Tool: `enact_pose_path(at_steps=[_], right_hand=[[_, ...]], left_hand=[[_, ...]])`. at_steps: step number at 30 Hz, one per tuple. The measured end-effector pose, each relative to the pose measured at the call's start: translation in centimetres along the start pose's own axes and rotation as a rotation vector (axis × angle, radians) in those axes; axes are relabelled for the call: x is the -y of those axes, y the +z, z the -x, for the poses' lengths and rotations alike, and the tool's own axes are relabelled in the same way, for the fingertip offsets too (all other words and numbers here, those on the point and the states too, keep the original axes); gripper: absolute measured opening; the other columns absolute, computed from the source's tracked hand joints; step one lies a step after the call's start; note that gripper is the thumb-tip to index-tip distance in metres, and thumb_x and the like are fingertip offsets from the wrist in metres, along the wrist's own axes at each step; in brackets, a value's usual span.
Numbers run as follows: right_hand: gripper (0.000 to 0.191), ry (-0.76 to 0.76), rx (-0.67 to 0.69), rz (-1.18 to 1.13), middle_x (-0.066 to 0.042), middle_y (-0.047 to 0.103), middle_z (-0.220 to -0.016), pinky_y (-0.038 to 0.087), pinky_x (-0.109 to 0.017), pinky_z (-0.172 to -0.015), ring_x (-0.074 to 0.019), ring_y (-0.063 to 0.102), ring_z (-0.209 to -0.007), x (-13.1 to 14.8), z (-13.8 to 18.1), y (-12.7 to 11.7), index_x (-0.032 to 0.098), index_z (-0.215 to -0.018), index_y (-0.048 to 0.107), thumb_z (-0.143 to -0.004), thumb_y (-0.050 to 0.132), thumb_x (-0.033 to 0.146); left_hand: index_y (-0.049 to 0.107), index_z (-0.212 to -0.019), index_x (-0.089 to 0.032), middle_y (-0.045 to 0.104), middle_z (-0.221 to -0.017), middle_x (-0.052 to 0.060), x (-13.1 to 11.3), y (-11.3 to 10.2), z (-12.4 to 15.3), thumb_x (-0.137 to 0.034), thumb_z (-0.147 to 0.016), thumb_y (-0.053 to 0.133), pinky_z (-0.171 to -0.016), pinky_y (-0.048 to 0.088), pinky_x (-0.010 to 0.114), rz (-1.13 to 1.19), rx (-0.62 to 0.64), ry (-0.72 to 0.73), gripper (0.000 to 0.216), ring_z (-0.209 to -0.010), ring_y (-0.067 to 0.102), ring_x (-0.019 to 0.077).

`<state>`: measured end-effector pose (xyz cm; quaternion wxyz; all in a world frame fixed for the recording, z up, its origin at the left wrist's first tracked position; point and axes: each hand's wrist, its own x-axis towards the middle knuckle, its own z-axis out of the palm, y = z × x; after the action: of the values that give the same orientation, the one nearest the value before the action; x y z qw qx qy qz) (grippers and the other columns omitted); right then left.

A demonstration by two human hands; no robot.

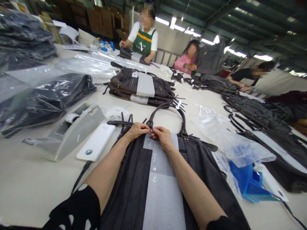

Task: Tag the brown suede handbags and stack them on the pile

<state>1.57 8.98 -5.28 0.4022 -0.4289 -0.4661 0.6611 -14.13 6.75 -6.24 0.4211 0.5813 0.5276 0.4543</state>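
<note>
A dark handbag [129,179] lies flat before me, with a strip of white wrapping paper [164,195] down its middle. Its looped handle [168,105] points away from me. At the base of that handle, my left hand [136,131] and my right hand [163,135] meet with fingertips pinched together. What sits between the fingertips is too small to make out. Just under my hands a small clear plastic bag with a printed label [149,142] rests on the paper.
To the left are a grey tape dispenser [72,131], a white power bank [97,142] and plastic-wrapped bags [45,99]. Stacked handbags [144,84] lie ahead. A blue tape dispenser [249,182] and more dark bags [259,111] are on the right. Several co-workers [145,41] work across the table.
</note>
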Motion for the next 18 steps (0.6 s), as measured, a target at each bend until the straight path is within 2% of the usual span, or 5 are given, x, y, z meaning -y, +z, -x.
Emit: enact_pose_path(at_steps=[12,18], right_hand=[[0.015,-0.008,0.013,0.115,0.001,0.060,-0.051,0.042,-0.017,-0.040,-0.0078,0.054,-0.042,-0.81,-0.26,0.21,0.013,-0.065,0.060,-0.059,0.066,0.025],[0.013,0.004,0.035,0.072,0.000,0.063,-0.056,0.045,-0.017,-0.043,-0.0078,0.056,-0.045,-0.57,-0.19,0.15,0.013,-0.067,0.060,-0.061,0.065,0.024]], left_hand=[[0.067,-0.069,-0.013,0.064,-0.063,-0.001,0.26,-0.11,-0.14,-0.027,-0.066,0.058,-0.061,0.040,0.020,-0.036,0.040,-0.001,0.018,-0.063,0.056,0.0116],[0.067,-0.070,-0.013,0.066,-0.068,0.001,-0.10,0.01,-0.07,-0.026,-0.066,0.055,-0.064,0.041,0.021,-0.041,0.067,-0.016,0.018,-0.066,0.058,0.0128]])
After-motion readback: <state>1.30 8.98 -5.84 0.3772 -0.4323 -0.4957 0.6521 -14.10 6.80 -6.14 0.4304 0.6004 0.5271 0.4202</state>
